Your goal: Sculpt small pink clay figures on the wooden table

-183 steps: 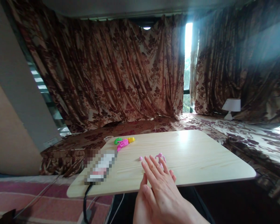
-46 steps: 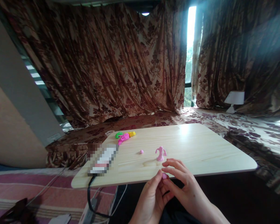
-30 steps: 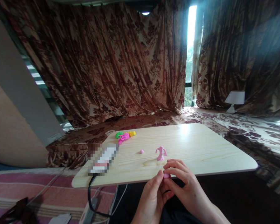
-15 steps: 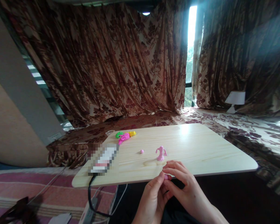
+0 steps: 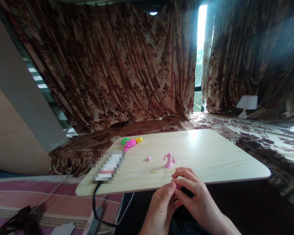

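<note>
My left hand (image 5: 161,200) and my right hand (image 5: 194,192) meet at the table's near edge, their fingertips closed together on a small piece of pink modelling clay (image 5: 176,186). Only a sliver of that piece shows between the fingers. Just beyond them a pink clay figure (image 5: 169,160) stands upright on the table, with two arm-like pieces hanging from its sides. To its left lies a small pink clay ball (image 5: 149,158), apart from the figure.
The light wooden table (image 5: 222,160) has rounded corners. Green, pink and yellow plastic toys (image 5: 130,143) lie at its far left. A blurred-out device (image 5: 110,167) with a black cable rests at the left edge. A white lamp (image 5: 246,105) stands behind on the right.
My fingers have shifted slightly and cover more of the pink clay piece than before. The figure, ball and toys have stayed in place.
</note>
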### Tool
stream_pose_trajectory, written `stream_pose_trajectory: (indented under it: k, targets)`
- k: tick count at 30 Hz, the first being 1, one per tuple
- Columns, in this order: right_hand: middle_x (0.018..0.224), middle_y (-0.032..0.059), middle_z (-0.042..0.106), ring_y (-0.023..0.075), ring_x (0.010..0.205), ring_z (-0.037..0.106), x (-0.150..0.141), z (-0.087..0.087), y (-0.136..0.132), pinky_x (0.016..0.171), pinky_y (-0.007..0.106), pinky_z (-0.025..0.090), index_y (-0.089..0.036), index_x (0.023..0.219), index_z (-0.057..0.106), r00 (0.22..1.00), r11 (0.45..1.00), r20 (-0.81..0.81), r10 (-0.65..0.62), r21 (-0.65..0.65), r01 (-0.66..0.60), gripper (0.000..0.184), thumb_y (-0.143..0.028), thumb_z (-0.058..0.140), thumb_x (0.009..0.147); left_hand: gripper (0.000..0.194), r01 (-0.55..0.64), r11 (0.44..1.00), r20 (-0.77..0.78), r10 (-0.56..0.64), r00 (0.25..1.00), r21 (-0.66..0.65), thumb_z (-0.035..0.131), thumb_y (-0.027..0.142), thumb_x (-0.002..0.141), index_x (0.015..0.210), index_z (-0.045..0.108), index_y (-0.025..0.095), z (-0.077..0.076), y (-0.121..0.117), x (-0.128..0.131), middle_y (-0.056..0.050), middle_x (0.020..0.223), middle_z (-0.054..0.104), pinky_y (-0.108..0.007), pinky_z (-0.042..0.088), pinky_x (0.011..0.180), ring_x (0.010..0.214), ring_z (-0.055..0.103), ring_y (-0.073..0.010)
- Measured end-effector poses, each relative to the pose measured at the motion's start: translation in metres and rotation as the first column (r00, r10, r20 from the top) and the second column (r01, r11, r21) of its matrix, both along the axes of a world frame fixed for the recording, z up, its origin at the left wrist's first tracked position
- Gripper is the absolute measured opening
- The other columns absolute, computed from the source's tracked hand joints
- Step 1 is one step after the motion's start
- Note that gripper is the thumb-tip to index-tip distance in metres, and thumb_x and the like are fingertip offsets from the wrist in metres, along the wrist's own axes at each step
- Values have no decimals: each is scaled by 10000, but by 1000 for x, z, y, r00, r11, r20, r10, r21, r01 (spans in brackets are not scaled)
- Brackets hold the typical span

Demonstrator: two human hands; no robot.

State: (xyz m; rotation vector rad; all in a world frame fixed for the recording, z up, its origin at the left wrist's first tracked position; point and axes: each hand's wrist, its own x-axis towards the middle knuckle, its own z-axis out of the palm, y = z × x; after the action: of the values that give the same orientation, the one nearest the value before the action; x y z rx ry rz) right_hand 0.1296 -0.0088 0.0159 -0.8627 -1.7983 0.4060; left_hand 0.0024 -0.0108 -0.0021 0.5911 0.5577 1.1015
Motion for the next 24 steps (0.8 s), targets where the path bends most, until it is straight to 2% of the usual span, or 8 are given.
stream_pose_trajectory:
  k: [5,10,15,21,24]
  targets:
    - [1043,58,587,208,1040,487,0,-1,0,886,359,455,-235,992,626,1000,1000,6,13,8,-13,241,-120,575,787,198,-2,998,28,4,1000,-66,573,320,804,849,655,145,-2,1,1,-47,811,614,-234,426,670,731,549,-114]
    - [969,62,599,209,994,506,0,-1,1,860,367,466,-218,866,642,1000,1000,-19,4,22,-4,134,-134,557,804,189,-3,1000,-20,3,1000,-1,571,310,807,845,657,145,0,0,-1,-49,838,619,-222,413,673,749,543,-111]
    - [1002,68,595,215,1008,498,0,-2,1,870,373,458,-222,954,630,1000,1000,-12,8,5,-8,192,-133,564,797,199,-12,998,-13,11,1000,-60,602,322,778,841,663,144,1,0,-1,-61,863,618,-260,425,696,779,550,-138]
    - [954,64,603,212,976,513,0,-5,2,851,370,462,-212,889,630,1000,1000,-13,4,15,-3,139,-137,569,789,217,-55,998,-79,55,995,8,638,338,743,810,676,135,-2,1,0,-65,843,629,-237,409,692,781,550,-144]
    - [974,63,603,209,985,512,0,-6,2,858,366,461,-215,929,628,1000,1000,-13,8,-1,-8,169,-139,568,791,229,-52,998,-43,50,998,-48,641,358,737,818,675,147,-2,2,0,-56,826,627,-247,415,689,754,553,-137]
